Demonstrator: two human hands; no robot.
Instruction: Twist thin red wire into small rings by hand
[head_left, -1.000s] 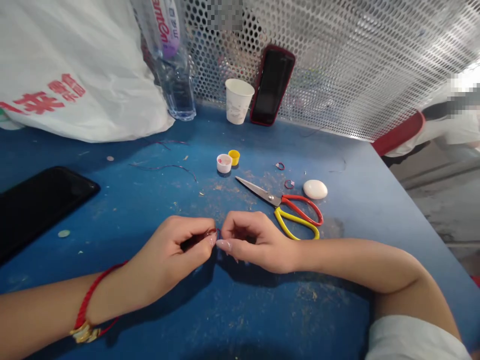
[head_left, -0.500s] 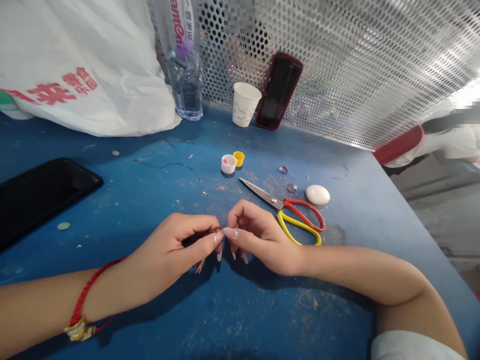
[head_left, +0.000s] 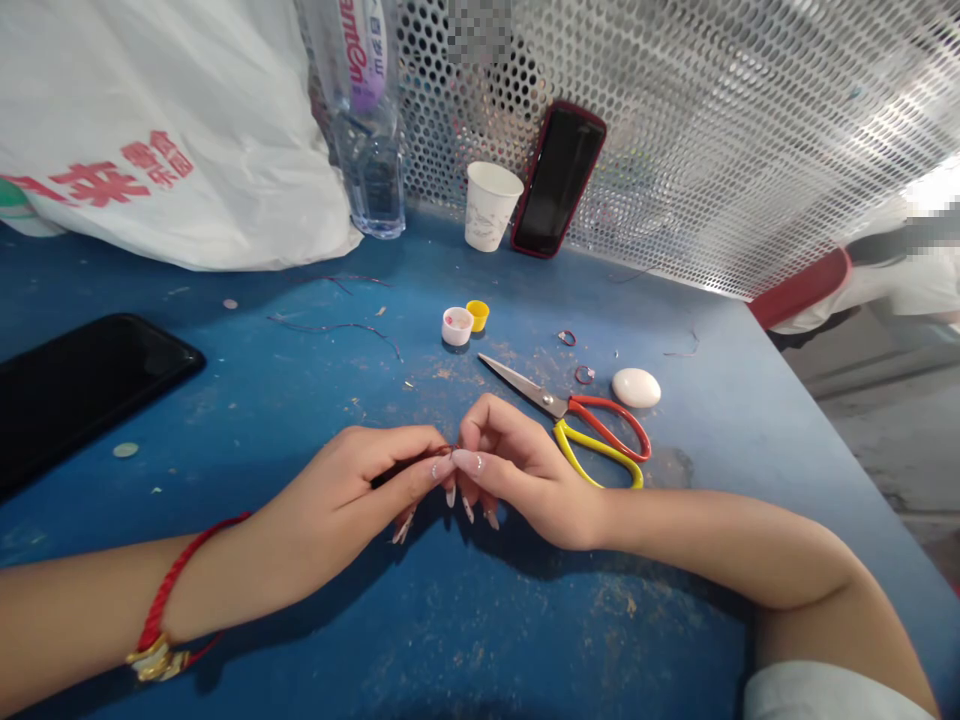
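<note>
My left hand (head_left: 375,490) and my right hand (head_left: 517,465) meet fingertip to fingertip above the blue table (head_left: 480,620). Between the pinched fingertips shows a bit of thin dark red cord (head_left: 448,450), mostly covered by the fingers. Both hands are closed on it. Scissors (head_left: 551,402) with one red and one yellow handle lie just beyond my right hand. Two small red rings (head_left: 567,338) (head_left: 584,374) rest past the scissors, beside a white egg-shaped object (head_left: 636,388). A pink-white cap (head_left: 457,327) with small bits inside touches a yellow cap (head_left: 478,316).
A black phone (head_left: 97,390) lies at the left. Along the metal mesh stand a white bag (head_left: 172,110), a water bottle (head_left: 375,180), a paper cup (head_left: 491,205) and a red-cased phone (head_left: 559,180). Loose thread (head_left: 337,327) lies left of centre. Part of a person shows at far right.
The joined fingertips have shifted slightly right and up, and the fingers of my left hand have moved a little. Objects on the table lie as before.
</note>
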